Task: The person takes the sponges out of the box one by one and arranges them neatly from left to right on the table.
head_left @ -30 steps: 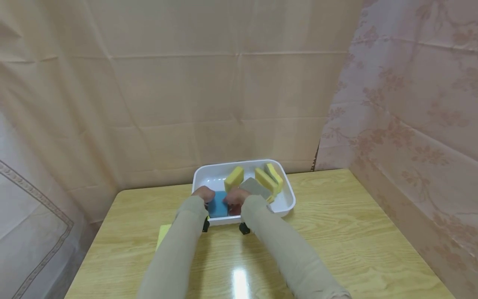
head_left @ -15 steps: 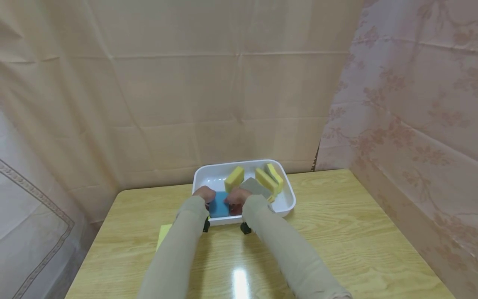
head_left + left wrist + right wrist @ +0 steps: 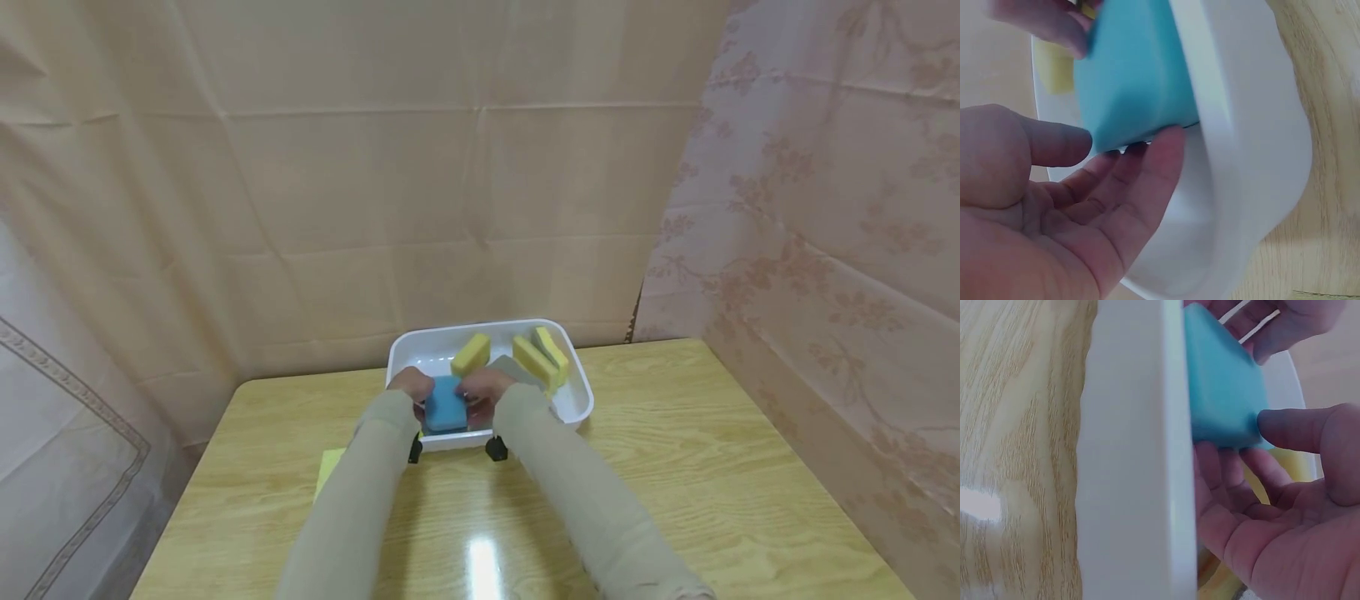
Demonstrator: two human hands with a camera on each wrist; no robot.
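Note:
A smooth blue block with rounded edges is held between both hands inside a white tray. My left hand grips its left end; in the left wrist view the thumb lies on the upper edge of the block and the fingers reach beneath. At the opposite end, my right hand holds it likewise, thumb on top and fingertips under the block in the right wrist view. The block's front edge sits close to the tray's near wall.
Yellow sponges stand in the tray's back and right parts, with a grey-faced piece partly behind the right hand. A flat yellow piece lies on the wooden table, partly under the left sleeve. Curtains hang behind the table.
The blue block has risen slightly and shifted a little right, and its front side now shows. Both hands have moved up a little with it.

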